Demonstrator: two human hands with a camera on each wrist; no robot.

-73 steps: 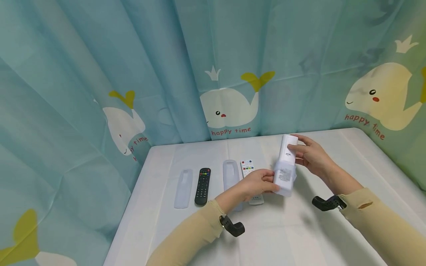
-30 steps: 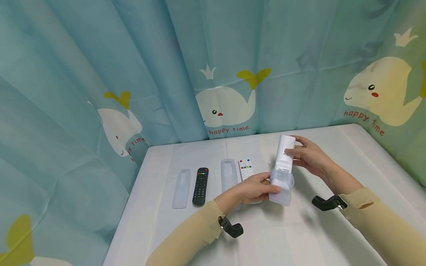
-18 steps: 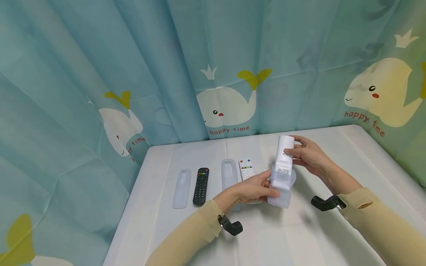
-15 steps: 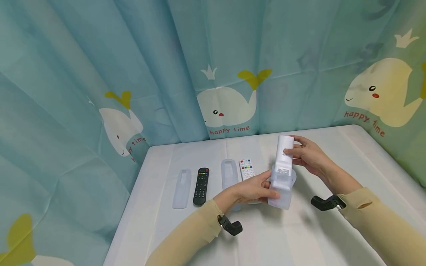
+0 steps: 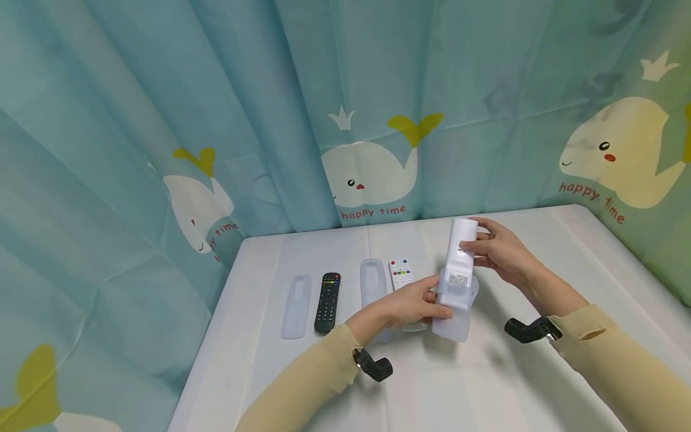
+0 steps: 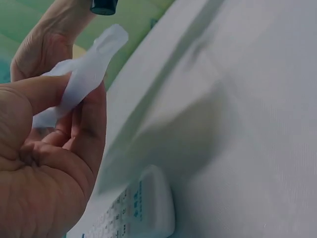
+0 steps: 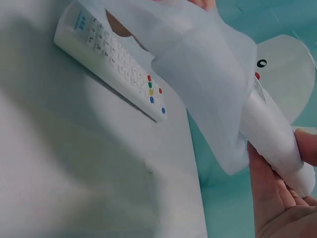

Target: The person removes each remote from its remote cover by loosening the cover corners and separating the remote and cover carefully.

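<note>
My right hand (image 5: 502,249) grips the upper end of a white remote control (image 5: 460,246), its back with a printed label facing up. The remote's lower part sits inside a translucent sleeve-like cover (image 5: 452,327), which my left hand (image 5: 412,303) pinches between thumb and fingers. Below the remote, the cover's end hangs slack. In the right wrist view, the cover (image 7: 203,69) spreads wide around the remote (image 7: 272,131), whose bare end lies between thumb and fingers. From the left wrist, the cover (image 6: 91,74) shows as a thin folded sheet under the thumb.
Another white remote (image 5: 400,273) with coloured buttons lies on the table, partly behind the left hand. Left of it are a translucent cover (image 5: 372,279), a black remote (image 5: 327,303) and a second flat cover (image 5: 296,306). A whale-print curtain (image 5: 259,180) borders the white table (image 5: 432,390).
The cover has slid down along the held remote, leaving more of its back and label bare. My left hand has shifted slightly down with the cover; the right hand keeps its grip.
</note>
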